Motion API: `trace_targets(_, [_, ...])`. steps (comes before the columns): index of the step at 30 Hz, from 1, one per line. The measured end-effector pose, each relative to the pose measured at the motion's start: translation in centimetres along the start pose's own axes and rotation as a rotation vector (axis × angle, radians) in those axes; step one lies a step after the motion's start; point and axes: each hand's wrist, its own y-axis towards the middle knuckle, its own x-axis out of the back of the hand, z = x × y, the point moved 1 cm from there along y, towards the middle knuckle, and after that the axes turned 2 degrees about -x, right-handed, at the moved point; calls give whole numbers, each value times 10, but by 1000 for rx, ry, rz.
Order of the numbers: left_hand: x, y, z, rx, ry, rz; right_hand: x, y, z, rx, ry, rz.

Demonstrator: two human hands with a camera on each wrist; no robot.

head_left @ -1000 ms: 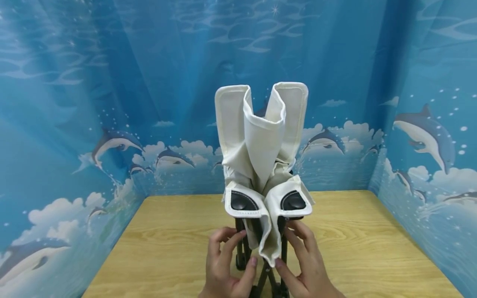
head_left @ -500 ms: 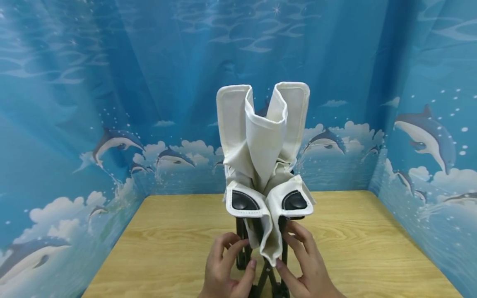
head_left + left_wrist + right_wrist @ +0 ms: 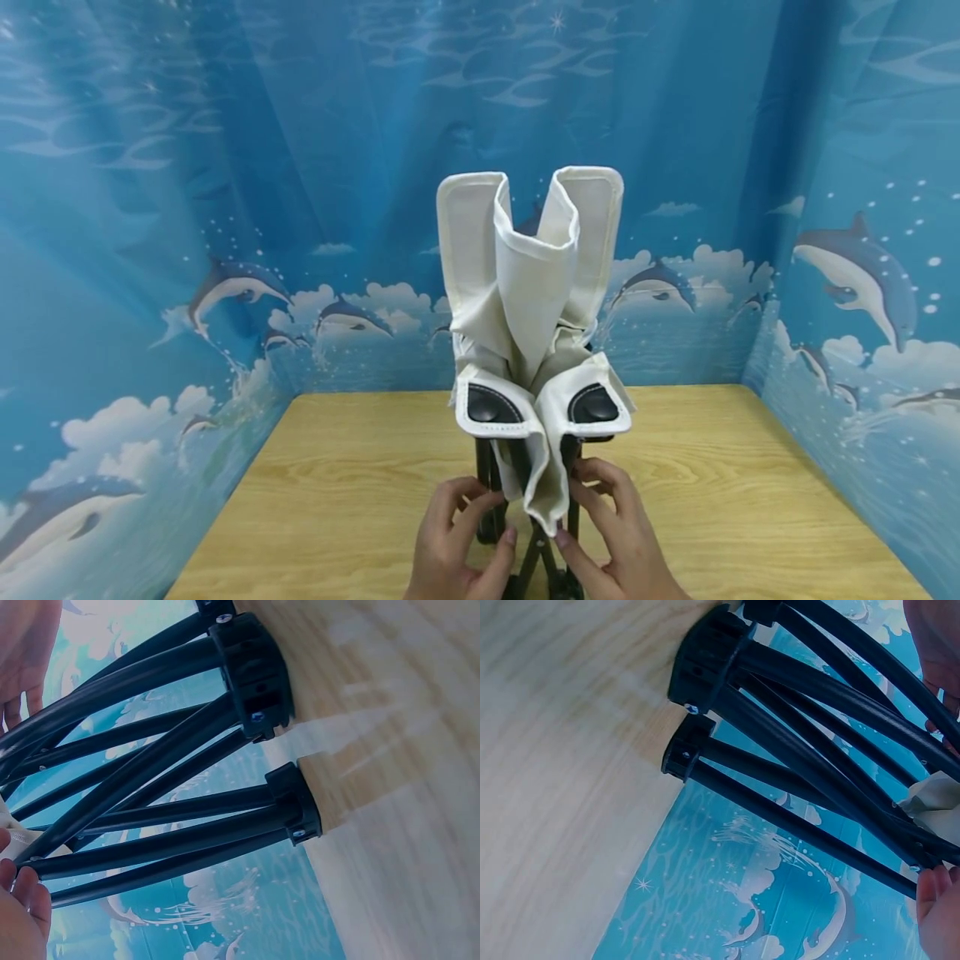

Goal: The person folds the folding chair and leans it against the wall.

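A small folding chair [image 3: 536, 300] with white fabric and black tube legs stands folded together, upright, at the front middle of the table. My left hand [image 3: 457, 542] is at its left side, with bent fingers and thumb about a leg tube below the fabric. On the opposite side, my right hand [image 3: 618, 533] holds the legs in the same way, its thumb by the fabric's lowest tip. In the left wrist view the black legs [image 3: 157, 742] run down to plastic feet on the table. The right wrist view shows fingertips [image 3: 934, 883] against a tube. The fabric hides part of the frame.
The wood-grain table [image 3: 352, 467] extends to both sides of the chair. Behind and at the sides hang blue curtains [image 3: 360, 167] printed with dolphins and clouds.
Both hands have slid slightly down along the legs, the left fingertips also a little to the right. The chair has stayed nearly still.
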Motion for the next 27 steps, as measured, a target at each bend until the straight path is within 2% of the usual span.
trace_targets(5, [0,-8,0,32,21,33,1,-6,-1,-33,-43,39])
trace_targets(10, [1,-17,2,34,43,67,3,-12,-2,-51,-76,81])
trace_targets(17, [6,-29,1,125,92,191,6,-17,-4,-60,-128,120])
trace_targets(22, [9,-30,0,161,103,235,8,-21,-5,-106,-150,168])
trace_targets(27, [10,-30,-2,163,115,269,8,-24,-8,-99,-146,189])
